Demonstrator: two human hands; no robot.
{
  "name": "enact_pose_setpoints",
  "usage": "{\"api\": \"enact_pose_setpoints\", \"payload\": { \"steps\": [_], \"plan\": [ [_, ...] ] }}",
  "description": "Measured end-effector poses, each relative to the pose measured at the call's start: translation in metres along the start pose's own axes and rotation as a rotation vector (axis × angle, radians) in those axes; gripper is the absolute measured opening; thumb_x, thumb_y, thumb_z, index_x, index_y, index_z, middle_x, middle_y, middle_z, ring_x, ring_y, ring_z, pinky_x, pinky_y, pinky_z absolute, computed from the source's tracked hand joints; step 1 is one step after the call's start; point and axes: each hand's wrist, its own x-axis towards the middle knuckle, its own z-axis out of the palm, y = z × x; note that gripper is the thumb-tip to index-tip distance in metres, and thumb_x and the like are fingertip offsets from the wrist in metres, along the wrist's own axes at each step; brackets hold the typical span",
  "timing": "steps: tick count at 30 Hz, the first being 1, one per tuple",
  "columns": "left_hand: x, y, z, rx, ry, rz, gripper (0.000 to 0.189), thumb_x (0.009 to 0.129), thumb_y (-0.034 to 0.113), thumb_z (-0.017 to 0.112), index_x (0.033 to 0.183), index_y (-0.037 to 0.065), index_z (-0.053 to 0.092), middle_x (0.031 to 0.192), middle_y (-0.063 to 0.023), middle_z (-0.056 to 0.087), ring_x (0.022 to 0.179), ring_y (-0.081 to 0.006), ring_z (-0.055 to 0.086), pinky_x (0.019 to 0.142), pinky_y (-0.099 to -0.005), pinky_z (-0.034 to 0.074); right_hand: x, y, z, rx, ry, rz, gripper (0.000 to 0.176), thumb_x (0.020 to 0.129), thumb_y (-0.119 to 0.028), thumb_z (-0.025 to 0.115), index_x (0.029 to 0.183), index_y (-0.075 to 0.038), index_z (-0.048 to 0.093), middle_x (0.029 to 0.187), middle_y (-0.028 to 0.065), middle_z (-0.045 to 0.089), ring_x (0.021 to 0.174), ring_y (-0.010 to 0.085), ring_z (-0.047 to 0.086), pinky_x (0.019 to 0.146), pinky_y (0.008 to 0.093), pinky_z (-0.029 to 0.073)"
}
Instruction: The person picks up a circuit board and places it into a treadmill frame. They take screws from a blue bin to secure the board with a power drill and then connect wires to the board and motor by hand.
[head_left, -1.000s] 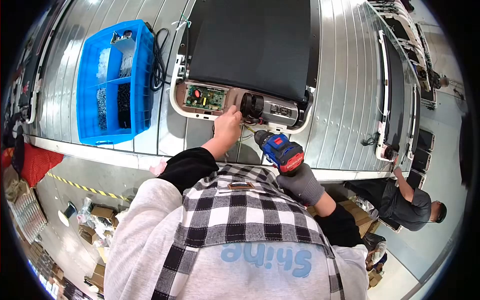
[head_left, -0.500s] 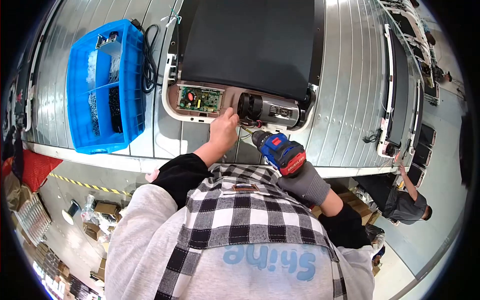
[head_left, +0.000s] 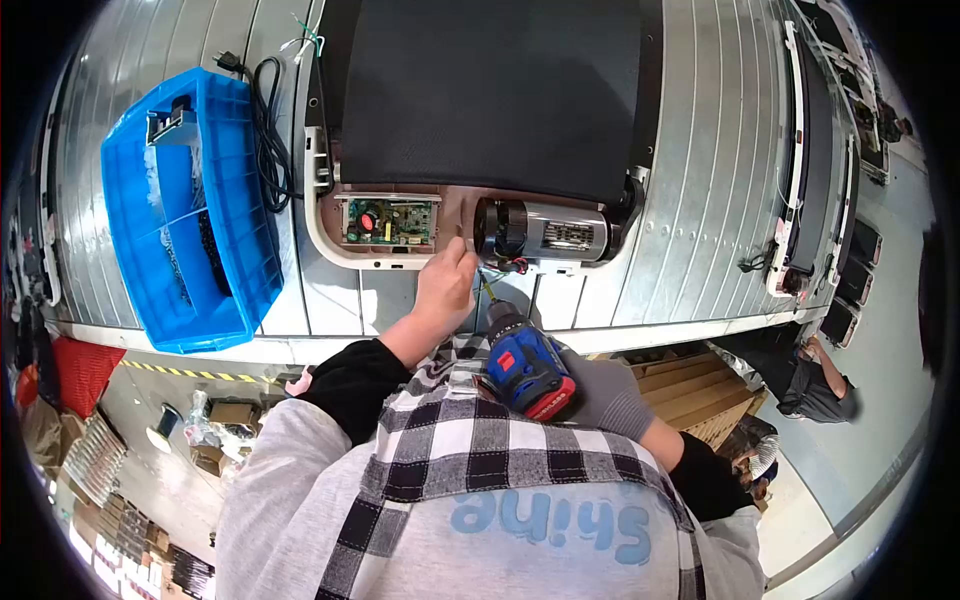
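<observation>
- The cordless drill (head_left: pixel 522 365) has a blue body, a red base and a black chuck. It sits low before the person's chest, just off the near edge of the conveyor. Its thin yellowish bit (head_left: pixel 487 291) points up toward the open end of the treadmill.
- The right hand (head_left: pixel 600 395), in a grey knit glove, is clenched round the drill's grip.
- The left hand (head_left: pixel 445 285) is bare and reaches over the conveyor's edge. Its fingertips (head_left: pixel 463 252) are pinched together at the pinkish-brown floor of the motor bay; what they pinch is too small to tell.
- The motor (head_left: pixel 545 232) is a silvery cylinder with a black end, lying on its side just right of those fingertips, with red and black wires beneath it.
- The circuit board (head_left: pixel 388 222) is a green rectangle in the left part of the bay.
- The treadmill (head_left: pixel 490 90) has a wide matt black belt and a white frame with rounded corners.
- The conveyor (head_left: pixel 690 150) under it is made of shiny ribbed metal slats.
- A black power cord (head_left: pixel 268 130) lies looped beside the treadmill's left edge.
- The blue bin (head_left: pixel 170 200) is hard plastic with dividers and holds dark and pale small hardware. It stands left of the cord.
- More treadmills (head_left: pixel 810 170) lie along the line at the right, and a co-worker (head_left: pixel 815 385) in a dark top stands beside them.
- On the grey floor there are wooden crates (head_left: pixel 690 385) below the conveyor, yellow-and-black tape (head_left: pixel 190 373) and cardboard boxes (head_left: pixel 225 415).
</observation>
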Motion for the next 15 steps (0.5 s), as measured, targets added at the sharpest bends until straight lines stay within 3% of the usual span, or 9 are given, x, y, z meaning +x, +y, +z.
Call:
{"api": "enact_pose_setpoints", "payload": {
  "steps": [5,15],
  "plan": [
    [0.001,0.001,0.000,0.013,0.003,0.000,0.020,0.060,-0.004,0.055,0.078,0.002,0.049,0.084,-0.0135,0.046,0.075,-0.0323,0.054,0.063,-0.0415,0.045,0.004,-0.008,-0.013,0.023,-0.114,0.073,0.076,0.060,-0.048,0.073,0.120,-0.014,0.043,0.083,0.0162,0.064,0.077,0.0336,0.063,0.066,0.0427,0.050],
    [0.000,0.003,0.000,0.058,-0.007,0.019,0.021,0.059,-0.004,0.055,0.079,0.001,0.049,0.083,-0.0142,0.046,0.076,-0.0318,0.054,0.065,-0.0400,0.046,0.009,-0.007,-0.028,-0.074,-0.188,0.045,0.073,0.060,-0.050,0.073,0.113,-0.008,0.046,0.081,0.0161,0.064,0.078,0.0336,0.064,0.069,0.0432,0.050]
  ]
}}
